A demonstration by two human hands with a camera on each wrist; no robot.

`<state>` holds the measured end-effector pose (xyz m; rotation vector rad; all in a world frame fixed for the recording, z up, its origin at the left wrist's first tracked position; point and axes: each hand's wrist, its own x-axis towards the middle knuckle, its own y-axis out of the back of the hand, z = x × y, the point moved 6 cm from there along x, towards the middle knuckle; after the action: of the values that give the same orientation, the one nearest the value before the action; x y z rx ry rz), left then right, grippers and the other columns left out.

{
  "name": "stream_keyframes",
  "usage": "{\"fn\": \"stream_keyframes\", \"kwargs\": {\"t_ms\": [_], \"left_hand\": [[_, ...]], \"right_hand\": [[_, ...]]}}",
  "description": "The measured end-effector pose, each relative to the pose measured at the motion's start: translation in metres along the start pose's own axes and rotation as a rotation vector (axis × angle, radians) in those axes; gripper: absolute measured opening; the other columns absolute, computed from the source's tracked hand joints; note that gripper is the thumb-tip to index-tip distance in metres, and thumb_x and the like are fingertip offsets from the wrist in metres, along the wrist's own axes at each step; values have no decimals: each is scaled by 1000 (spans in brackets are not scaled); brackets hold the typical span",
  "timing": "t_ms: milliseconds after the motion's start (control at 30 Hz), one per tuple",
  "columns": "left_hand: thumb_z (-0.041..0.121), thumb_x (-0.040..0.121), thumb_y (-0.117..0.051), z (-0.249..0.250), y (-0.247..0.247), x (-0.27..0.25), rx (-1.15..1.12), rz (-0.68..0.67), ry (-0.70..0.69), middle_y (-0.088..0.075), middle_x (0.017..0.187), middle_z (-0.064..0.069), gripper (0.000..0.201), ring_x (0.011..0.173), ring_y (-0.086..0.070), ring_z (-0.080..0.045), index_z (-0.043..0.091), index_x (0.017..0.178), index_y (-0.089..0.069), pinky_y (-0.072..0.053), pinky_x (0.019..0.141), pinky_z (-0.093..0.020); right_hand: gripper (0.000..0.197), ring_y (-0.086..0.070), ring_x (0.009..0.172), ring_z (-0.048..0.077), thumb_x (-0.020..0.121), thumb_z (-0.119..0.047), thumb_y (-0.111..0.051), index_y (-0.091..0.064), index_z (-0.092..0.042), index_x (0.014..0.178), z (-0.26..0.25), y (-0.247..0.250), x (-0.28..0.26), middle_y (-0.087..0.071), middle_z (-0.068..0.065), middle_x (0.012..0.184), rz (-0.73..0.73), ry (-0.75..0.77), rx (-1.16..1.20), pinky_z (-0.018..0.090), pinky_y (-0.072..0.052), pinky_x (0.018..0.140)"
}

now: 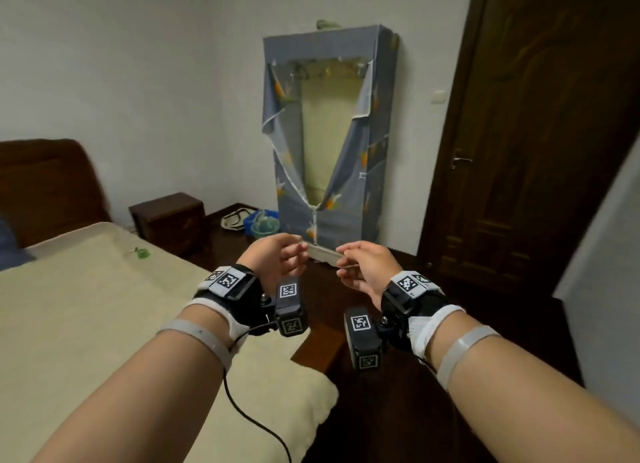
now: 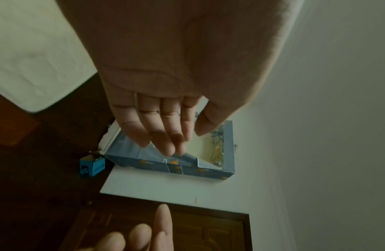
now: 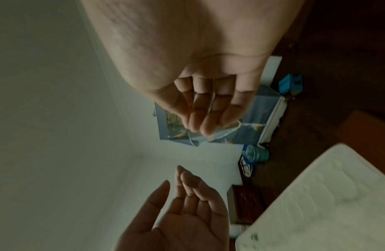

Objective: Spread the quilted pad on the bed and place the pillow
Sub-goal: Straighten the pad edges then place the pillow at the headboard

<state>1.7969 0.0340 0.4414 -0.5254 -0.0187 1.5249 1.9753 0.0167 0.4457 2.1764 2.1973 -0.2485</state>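
Nearest the head camera, two bare forearms reach forward, each wrist strapped with a black camera mount carrying printed markers; a black cable (image 1: 256,424) trails down from the left one and runs off the bottom edge. The left hand (image 1: 273,260) and right hand (image 1: 363,268) are raised side by side, palms facing each other, fingers loosely bent and slack, holding nothing; both wrist views confirm bare palms with relaxed fingers (image 2: 163,135). To the left lies the bed (image 1: 86,317), its cream mattress cover showing, cut off by the left and bottom edges, with a small green object (image 1: 141,253) lying on it, too small to identify. A blue shape (image 1: 10,248) at the far left edge may be the pillow, but most of it is out of frame. The quilted pad cannot be made out in any view. Beyond stand a dark nightstand (image 1: 169,220), a wooden headboard (image 1: 48,185), and a grey-blue fabric wardrobe (image 1: 377,133) with its front flaps parted, its foot hidden behind the hands. Blurred clutter (image 1: 256,222) sits on the floor beside it. A dark wooden door (image 1: 540,133) stands at right.
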Motion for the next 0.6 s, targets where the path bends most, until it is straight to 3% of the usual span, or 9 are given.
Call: {"fn": "stream_keyframes", "kwargs": {"t_ms": [100,333,467,600], "left_hand": [[16,94,-56,3,-46,69,21,-64,-3,-70,73,1,5,59,-66,-13,14,92,-61,-52,62,-28],[14,96,-55,44,-159,221,42,-217,-5,-67,73,-1,7,59,-61,-14,13,91,-60,-50,57,-26],[17,97,-54,67,-222,293,86,-306,-27,-66,76,1,5,59,-62,-11,14,95,-58,-48,63,-29],[18,95,-56,71,-287,360,129,-393,-26,-69,78,1,7,66,-66,-13,14,94,-61,-50,66,-32]], "right_hand": [[18,-56,58,18,98,-5,-47,-64,-5,101,-18,51,49,-57,7,72,91,37,-31,31,-49,62],[20,-58,62,17,99,-8,-47,-67,-10,96,-67,143,179,-59,6,75,262,88,-48,30,-49,65],[24,-59,66,18,98,-6,-48,-66,-1,112,-89,190,232,-59,9,81,310,106,-60,30,-51,66],[25,-59,66,17,97,-7,-48,-66,-1,113,-107,245,284,-59,9,82,343,134,-40,29,-51,66]]}}
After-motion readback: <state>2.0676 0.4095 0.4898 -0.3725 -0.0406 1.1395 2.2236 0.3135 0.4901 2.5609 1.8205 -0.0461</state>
